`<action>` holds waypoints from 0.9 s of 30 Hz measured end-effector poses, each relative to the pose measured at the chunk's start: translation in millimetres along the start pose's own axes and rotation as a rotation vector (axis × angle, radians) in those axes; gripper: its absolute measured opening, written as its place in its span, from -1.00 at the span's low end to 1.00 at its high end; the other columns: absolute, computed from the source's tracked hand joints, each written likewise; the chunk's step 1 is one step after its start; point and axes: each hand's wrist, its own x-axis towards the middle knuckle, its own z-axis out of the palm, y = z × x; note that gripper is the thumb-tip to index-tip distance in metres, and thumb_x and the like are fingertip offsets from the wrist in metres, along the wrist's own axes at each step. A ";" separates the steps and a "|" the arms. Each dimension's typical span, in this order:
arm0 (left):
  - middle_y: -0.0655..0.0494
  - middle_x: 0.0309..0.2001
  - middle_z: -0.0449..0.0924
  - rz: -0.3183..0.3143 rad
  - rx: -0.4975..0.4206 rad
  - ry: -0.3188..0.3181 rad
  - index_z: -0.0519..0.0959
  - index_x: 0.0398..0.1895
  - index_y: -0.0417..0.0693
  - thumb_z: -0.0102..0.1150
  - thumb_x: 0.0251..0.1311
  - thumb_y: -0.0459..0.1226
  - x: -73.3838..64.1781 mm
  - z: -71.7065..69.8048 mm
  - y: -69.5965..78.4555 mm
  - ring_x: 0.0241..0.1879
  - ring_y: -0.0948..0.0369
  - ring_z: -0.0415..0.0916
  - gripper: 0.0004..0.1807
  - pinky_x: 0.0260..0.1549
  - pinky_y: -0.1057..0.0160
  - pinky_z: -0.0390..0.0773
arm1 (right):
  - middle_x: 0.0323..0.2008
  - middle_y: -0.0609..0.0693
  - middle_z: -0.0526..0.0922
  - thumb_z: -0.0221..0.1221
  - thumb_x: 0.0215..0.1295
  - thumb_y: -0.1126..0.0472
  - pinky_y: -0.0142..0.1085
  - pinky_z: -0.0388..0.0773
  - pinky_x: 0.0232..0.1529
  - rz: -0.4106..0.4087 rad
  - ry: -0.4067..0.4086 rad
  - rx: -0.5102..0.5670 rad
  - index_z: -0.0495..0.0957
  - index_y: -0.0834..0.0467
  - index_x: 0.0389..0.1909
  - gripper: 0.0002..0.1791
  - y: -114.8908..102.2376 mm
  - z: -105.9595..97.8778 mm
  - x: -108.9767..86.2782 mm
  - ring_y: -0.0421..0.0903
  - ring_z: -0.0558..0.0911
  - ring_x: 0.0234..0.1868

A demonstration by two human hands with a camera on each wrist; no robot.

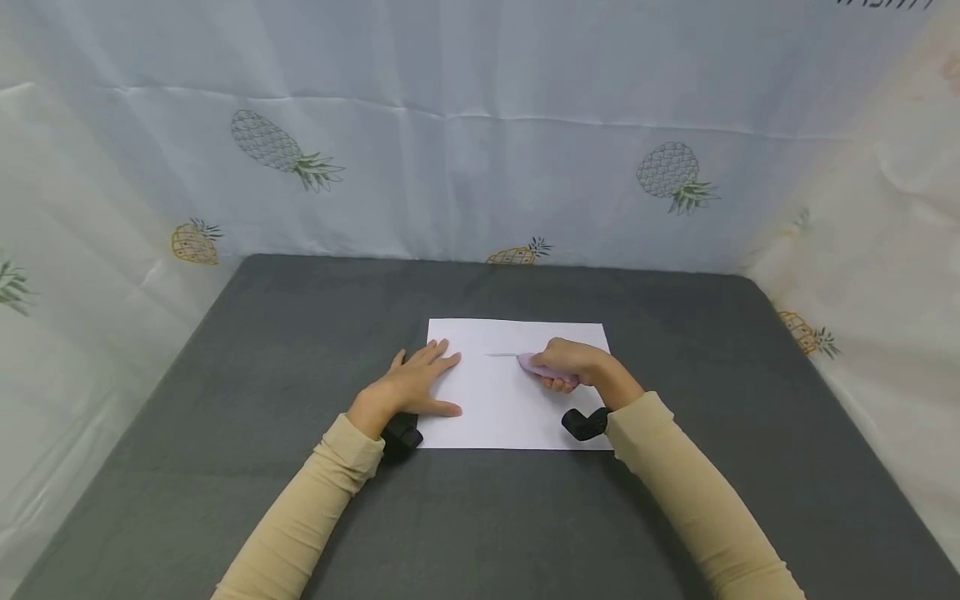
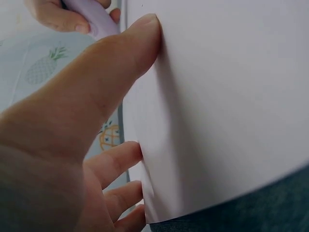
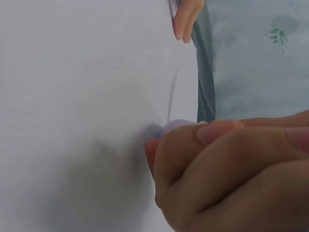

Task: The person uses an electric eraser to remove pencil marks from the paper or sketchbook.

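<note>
A white sheet of paper (image 1: pixel 487 408) lies on the dark table. My left hand (image 1: pixel 412 387) rests on its left side with spread fingers, the thumb (image 2: pixel 140 41) touching the sheet in the left wrist view. My right hand (image 1: pixel 573 362) grips a smooth, rounded lavender tool (image 1: pixel 536 365), its tip end down at the paper; the exact kind cannot be told. From that end a thin grey line (image 1: pixel 501 355) runs left across the sheet. The right wrist view shows this line (image 3: pixel 171 94) as a narrow double stroke, mark or slit, while curled fingers hide most of the tool (image 3: pixel 177 125).
The dark grey tabletop (image 1: pixel 315 333) surrounds the paper. A pale curtain (image 1: pixel 465 183) printed with pineapples hangs behind and at both sides. Black wrist-worn devices (image 1: pixel 585 423) sit at both wrists, the right one over the sheet's lower right part.
</note>
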 end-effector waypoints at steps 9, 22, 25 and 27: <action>-0.06 0.58 -0.18 0.002 -0.009 0.002 0.04 0.52 0.04 0.24 0.12 0.14 -3.8 -1.3 0.1 0.58 -0.05 -0.24 -0.03 0.44 -0.36 -0.21 | -0.69 -0.10 0.36 -0.15 0.46 0.12 -0.52 0.25 -0.69 0.012 0.012 -0.035 0.33 0.22 -0.41 -0.70 -1.4 3.5 -0.1 -0.30 0.26 -0.73; -0.05 0.58 -0.18 -0.013 0.001 -0.005 0.05 0.52 0.05 0.24 0.13 0.14 -4.1 -2.2 0.8 0.58 -0.04 -0.23 -0.03 0.44 -0.34 -0.20 | -0.69 -0.11 0.36 -0.13 0.46 0.10 -0.51 0.26 -0.68 0.005 0.045 -0.034 0.35 0.21 -0.45 -0.67 -0.6 6.9 3.7 -0.29 0.27 -0.72; -0.05 0.58 -0.18 -0.011 -0.002 0.002 0.05 0.52 0.05 0.25 0.12 0.14 -3.6 -1.6 1.0 0.58 -0.04 -0.23 -0.03 0.44 -0.35 -0.20 | -0.68 -0.10 0.36 -0.13 0.46 0.10 -0.52 0.26 -0.68 0.004 0.046 -0.048 0.35 0.21 -0.43 -0.68 -2.5 7.0 2.0 -0.30 0.27 -0.72; -0.05 0.58 -0.18 -0.011 -0.002 0.004 0.05 0.52 0.05 0.25 0.12 0.15 -4.3 -1.7 0.6 0.58 -0.04 -0.23 -0.03 0.44 -0.35 -0.20 | -0.69 -0.10 0.36 -0.13 0.46 0.10 -0.51 0.26 -0.69 0.007 0.034 -0.060 0.34 0.21 -0.45 -0.68 -3.2 7.0 0.0 -0.29 0.27 -0.72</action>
